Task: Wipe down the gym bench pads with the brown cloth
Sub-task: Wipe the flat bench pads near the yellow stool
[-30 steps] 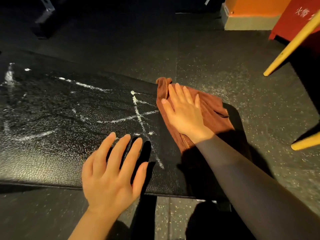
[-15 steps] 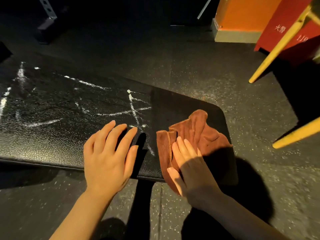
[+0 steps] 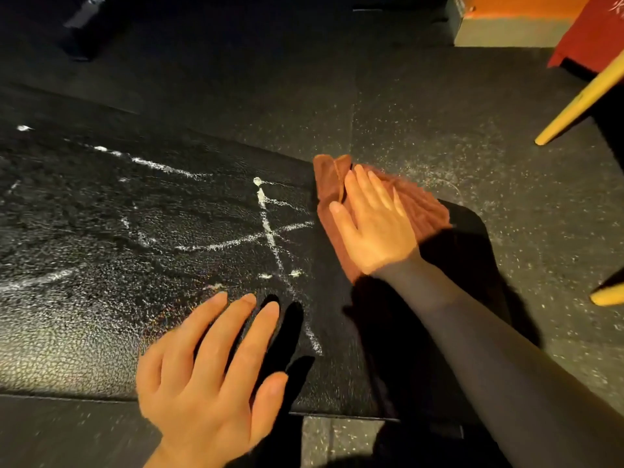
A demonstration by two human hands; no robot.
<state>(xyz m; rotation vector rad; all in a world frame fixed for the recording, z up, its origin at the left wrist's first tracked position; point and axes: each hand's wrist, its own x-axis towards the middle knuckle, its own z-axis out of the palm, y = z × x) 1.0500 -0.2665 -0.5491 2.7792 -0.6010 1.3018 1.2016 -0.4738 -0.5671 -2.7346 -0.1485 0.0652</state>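
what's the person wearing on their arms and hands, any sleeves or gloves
Both hands are bare: no gloves, rings or watch show on the left hand or the right hand. The right forearm wears a snug, plain dark grey sleeve that ends at the wrist. The left forearm shows only near the wrist and is uncovered there.

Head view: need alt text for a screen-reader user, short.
A person's right hand presses a brown cloth flat against the far right end of a black gym bench pad streaked with white marks. The left hand is spread open at the pad's near edge, over a dark speckled floor.
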